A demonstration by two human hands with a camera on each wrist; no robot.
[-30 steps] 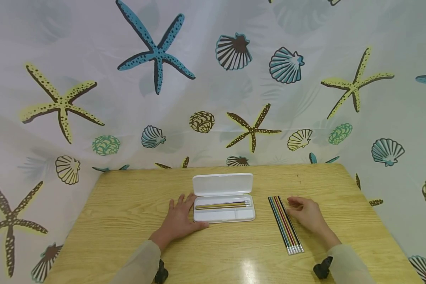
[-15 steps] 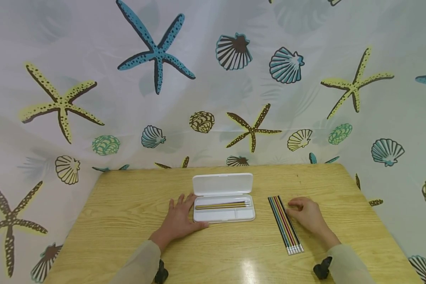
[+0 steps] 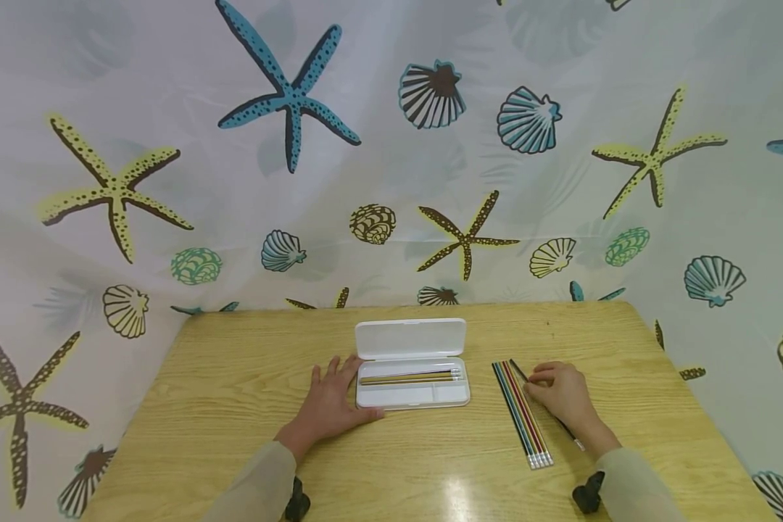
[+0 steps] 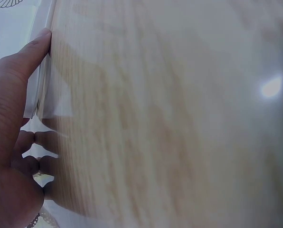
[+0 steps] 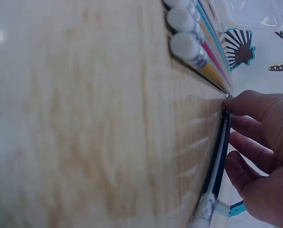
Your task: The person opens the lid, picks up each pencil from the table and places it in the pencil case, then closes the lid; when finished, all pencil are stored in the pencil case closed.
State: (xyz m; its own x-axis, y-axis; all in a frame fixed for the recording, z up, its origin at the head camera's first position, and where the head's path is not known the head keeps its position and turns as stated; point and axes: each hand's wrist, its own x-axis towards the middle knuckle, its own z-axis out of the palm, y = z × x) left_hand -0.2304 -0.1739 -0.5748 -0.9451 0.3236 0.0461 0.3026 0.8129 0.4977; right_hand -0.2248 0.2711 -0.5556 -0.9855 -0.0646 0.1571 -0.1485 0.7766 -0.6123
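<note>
In the head view my left hand point(image 3: 329, 402) rests at the left end of an open white pencil case point(image 3: 391, 396), fingers spread and thumb along its front edge. The left wrist view shows that thumb point(image 4: 34, 50) lying straight against the rim. Several pencils point(image 3: 407, 378) lie in the case's back compartment. My right hand point(image 3: 561, 391) pinches a black pencil point(image 3: 570, 436) between thumb and fingers, its eraser end pointing towards me. Left of it, a row of coloured pencils point(image 3: 520, 413) lies side by side, white erasers nearest me; the right wrist view shows these erasers point(image 5: 184, 45) close up.
The case's lid point(image 3: 409, 339) stands raised at the back. Beneath everything is a wooden table point(image 3: 235, 377), and behind it hangs a cloth point(image 3: 378, 159) printed with starfish and shells.
The black pencil has come away from the row, its eraser end swung out to the right under my right hand. My left hand and the case have stayed put.
</note>
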